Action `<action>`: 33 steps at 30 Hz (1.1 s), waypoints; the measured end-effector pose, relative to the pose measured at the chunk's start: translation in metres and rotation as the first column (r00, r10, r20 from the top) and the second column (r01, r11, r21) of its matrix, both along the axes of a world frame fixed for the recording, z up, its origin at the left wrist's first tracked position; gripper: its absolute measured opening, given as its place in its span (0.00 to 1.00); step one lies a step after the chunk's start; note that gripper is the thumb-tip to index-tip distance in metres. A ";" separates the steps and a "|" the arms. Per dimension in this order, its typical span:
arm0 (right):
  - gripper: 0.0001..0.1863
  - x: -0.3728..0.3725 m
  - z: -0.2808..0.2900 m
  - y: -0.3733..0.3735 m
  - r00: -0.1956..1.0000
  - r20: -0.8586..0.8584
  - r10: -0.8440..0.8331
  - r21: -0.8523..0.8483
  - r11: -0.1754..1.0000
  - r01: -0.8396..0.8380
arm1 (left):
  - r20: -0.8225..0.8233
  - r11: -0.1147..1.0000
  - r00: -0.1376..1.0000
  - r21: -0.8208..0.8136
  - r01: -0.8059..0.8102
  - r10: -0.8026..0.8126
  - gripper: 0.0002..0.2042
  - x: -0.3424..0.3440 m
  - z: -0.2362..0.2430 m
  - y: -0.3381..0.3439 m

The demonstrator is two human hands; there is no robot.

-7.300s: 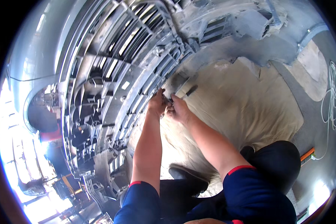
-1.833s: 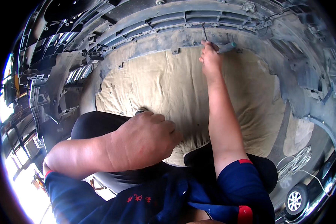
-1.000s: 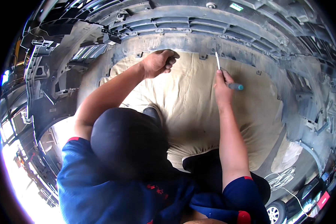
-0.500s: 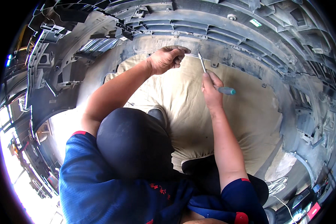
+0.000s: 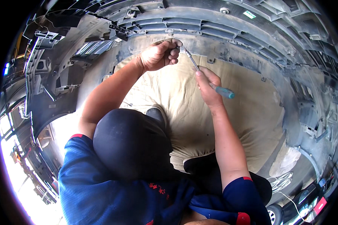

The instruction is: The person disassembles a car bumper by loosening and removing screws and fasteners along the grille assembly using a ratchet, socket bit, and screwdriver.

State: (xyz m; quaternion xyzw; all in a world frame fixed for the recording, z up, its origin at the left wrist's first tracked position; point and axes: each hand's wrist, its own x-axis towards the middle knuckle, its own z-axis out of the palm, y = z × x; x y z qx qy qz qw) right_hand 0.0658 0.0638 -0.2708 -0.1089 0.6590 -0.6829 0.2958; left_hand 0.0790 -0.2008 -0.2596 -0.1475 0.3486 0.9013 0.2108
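Observation:
My right hand (image 5: 207, 87) is closed around a screwdriver (image 5: 224, 92) with a teal, translucent handle and a thin metal shaft. The shaft slants up and left, and its tip is right by the fingertips of my left hand (image 5: 160, 55). That left hand is held in a pinch, thumb against curled fingers. Something small and dark shows at its fingertips, too small to name. Beyond both hands curves a large dark plastic car bumper cover (image 5: 218, 52), its ribbed inner side facing me. Below them spreads a wrinkled tan cloth (image 5: 229, 108).
The bumper's sides, with brackets and slots, wrap round to my left and right. My bent knee (image 5: 131, 142) in dark cloth rises between my arms. A coiled white cable (image 5: 281, 182) lies at the lower right, near a car wheel (image 5: 275, 214).
The screwdriver tip has come closer to my left fingertips. My right hand has moved a little left, and the whole view has shifted slightly.

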 end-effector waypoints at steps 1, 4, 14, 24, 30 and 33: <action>0.14 -0.001 0.004 -0.001 1.000 -0.001 -0.002 0.000 1.000 0.002 | 0.001 1.000 1.000 -0.004 0.001 -0.001 0.11 0.000 0.001 0.000; 0.14 -0.001 0.008 -0.001 0.998 -0.063 0.019 0.002 1.000 -0.019 | -0.052 1.000 0.998 0.010 0.020 -0.019 0.14 0.001 -0.007 -0.002; 0.13 0.003 0.001 0.002 0.999 -0.047 0.026 0.009 1.000 -0.026 | -0.047 0.998 0.997 -0.037 0.054 -0.056 0.24 0.001 -0.008 0.007; 0.13 0.008 -0.006 0.000 0.999 0.024 0.034 0.014 0.999 -0.034 | 0.036 0.973 0.999 -0.228 -0.023 0.032 0.22 0.003 -0.013 0.021; 0.14 0.007 0.000 -0.008 0.998 0.053 0.027 0.076 0.997 -0.031 | 0.032 0.959 0.998 -0.280 -0.041 0.052 0.22 0.006 -0.017 0.015; 0.15 0.004 0.004 -0.008 0.937 0.349 0.006 -0.062 0.998 0.017 | -0.025 0.986 0.999 -0.157 -0.052 0.049 0.21 0.005 -0.020 0.013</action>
